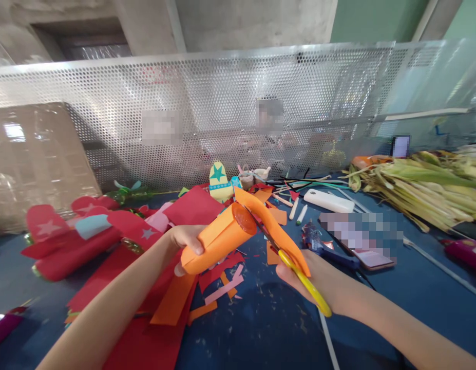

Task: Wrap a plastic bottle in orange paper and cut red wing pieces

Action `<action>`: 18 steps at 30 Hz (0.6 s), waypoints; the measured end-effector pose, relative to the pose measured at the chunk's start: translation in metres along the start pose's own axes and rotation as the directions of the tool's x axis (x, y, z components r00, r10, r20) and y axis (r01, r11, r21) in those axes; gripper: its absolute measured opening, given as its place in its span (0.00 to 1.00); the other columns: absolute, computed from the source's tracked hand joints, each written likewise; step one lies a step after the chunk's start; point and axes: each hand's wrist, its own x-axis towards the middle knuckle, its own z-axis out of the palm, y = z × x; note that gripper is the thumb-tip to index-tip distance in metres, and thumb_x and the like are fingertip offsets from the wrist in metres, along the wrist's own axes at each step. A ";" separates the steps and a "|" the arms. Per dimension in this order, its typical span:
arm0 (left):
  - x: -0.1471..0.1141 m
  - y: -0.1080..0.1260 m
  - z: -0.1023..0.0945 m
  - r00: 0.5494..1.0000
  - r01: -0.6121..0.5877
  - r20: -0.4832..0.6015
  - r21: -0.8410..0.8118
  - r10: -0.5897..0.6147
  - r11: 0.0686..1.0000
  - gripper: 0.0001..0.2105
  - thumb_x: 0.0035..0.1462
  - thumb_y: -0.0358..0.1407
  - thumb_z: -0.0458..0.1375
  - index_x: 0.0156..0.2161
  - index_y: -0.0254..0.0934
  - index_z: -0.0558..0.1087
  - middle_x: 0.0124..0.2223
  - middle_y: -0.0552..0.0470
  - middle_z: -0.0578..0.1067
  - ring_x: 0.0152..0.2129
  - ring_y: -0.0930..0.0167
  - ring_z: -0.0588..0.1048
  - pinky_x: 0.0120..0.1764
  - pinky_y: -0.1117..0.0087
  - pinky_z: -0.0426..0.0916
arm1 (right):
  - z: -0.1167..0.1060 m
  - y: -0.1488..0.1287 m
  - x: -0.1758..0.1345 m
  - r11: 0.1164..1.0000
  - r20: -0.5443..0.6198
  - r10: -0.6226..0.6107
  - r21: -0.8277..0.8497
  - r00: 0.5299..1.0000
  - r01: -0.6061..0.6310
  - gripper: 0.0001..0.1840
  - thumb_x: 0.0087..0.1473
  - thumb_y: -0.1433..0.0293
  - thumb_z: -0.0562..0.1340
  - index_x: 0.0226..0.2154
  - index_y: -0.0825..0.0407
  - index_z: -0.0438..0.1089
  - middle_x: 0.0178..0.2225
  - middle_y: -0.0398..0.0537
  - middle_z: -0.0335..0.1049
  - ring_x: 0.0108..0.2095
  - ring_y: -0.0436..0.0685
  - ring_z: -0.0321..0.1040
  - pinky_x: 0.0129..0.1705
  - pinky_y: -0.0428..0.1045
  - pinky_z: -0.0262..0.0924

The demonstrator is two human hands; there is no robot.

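Note:
My left hand (187, 240) is closed around a cylinder wrapped in orange sheet (220, 239), tilted up to the right. Its round end looks shiny and faces right. My right hand (324, 282) grips yellow-handled scissors (305, 285), their dark blades pointing up and left beside that end. An orange strip (282, 231) curves along the blades, from the cylinder's upper end down to my right hand; whether it is still joined to the wrap I cannot tell. Below the cylinder lie red, pink and orange scraps (224, 290) on the blue table (253, 329).
Red craft planes (72, 231) with stars stand at left, near red sheets (145, 339). A phone (361, 241), a blue-handled tool (334, 254) and a white bar-shaped object (329, 200) lie at right. Dry husks (418, 185) are piled farther right. A perforated metal screen (207, 103) closes the back.

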 end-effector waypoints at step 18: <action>0.009 -0.007 -0.001 0.900 0.179 0.429 -0.202 -0.078 0.963 0.29 0.28 0.45 0.69 0.39 0.33 0.75 0.29 0.45 0.77 0.23 0.62 0.76 0.25 0.64 0.73 | 0.011 0.012 0.009 0.958 0.007 0.009 0.286 1.000 -0.010 0.28 0.54 0.40 0.49 0.26 0.49 0.55 0.20 0.37 0.51 0.19 0.49 0.56 0.20 0.45 0.59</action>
